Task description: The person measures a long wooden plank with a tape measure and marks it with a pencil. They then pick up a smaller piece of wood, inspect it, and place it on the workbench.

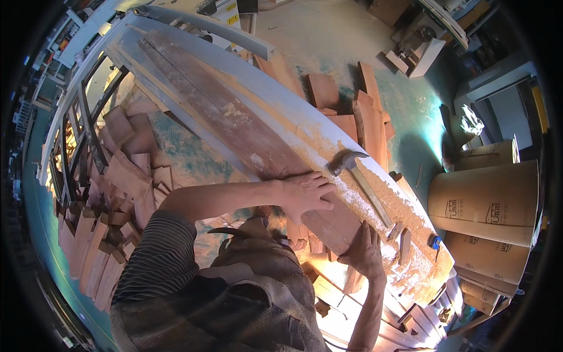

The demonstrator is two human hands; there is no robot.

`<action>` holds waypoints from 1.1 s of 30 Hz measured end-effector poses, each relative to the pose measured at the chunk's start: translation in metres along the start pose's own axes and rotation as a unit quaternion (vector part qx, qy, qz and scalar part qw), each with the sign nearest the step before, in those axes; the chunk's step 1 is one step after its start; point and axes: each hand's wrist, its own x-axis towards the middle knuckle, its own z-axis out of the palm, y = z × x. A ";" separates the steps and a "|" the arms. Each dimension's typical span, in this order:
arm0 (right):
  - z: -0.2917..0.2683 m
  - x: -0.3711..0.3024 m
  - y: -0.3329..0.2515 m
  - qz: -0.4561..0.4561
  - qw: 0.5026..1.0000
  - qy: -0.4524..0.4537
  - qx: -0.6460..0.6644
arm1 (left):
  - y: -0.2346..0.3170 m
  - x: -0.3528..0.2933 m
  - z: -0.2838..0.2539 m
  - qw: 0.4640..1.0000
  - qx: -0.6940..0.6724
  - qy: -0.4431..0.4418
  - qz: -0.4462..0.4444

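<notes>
Woodworking shop, concrete floor (328,41) dusted with sawdust; long pale workbench (275,97) running from upper left to lower right, its surface coated in shavings. Item in hand: a long reddish-brown plank (234,126) lying lengthwise on the bench. Left hand (305,193): fingers spread, palm pressed flat on the plank near its lower end. Right hand (366,249): curled at the plank's near end by the bench edge; whether it grips anything cannot be told, since the back of the hand hides the fingers. Claw hammer (352,170): lying on the bench just beside the left hand's fingertips, held by neither hand. Progress, as a judgement: plank positioned and being steadied, hammer not taken up, so any striking work looks undone. Also present: offcut blocks (126,176) heaped on the floor at left, more boards (366,114) beyond the bench, cardboard drums (489,199) at right. Obscured: plank's near end, behind the person's torso and the right hand; small blue object by the bench edge, too small to identify.
</notes>
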 end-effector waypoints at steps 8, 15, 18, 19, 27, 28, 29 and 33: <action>0.020 -0.004 0.016 -0.073 0.993 0.089 0.014 | 0.004 -0.003 -0.005 1.000 0.019 -0.015 -0.005; 0.034 -0.026 0.003 -0.142 0.969 0.203 -0.012 | 0.022 -0.019 0.006 0.997 0.074 0.026 0.006; 0.041 -0.046 -0.014 -0.148 0.957 0.248 -0.029 | 0.036 -0.028 0.005 0.993 0.115 0.025 0.021; 0.048 -0.050 -0.018 -0.164 0.946 0.277 -0.038 | 0.041 -0.033 0.004 0.991 0.131 0.015 0.027; 0.103 -0.068 0.035 -0.090 0.903 0.348 0.234 | 0.058 -0.068 0.051 0.957 0.220 0.175 0.067; 0.102 -0.063 0.038 -0.074 0.891 0.337 0.296 | 0.059 -0.067 0.051 0.953 0.226 0.190 0.070; 0.101 -0.057 0.040 -0.059 0.875 0.322 0.357 | 0.060 -0.069 0.053 0.954 0.226 0.185 0.067; 0.098 -0.055 0.026 0.000 0.828 0.170 0.534 | 0.063 -0.068 0.048 0.961 0.214 0.166 0.062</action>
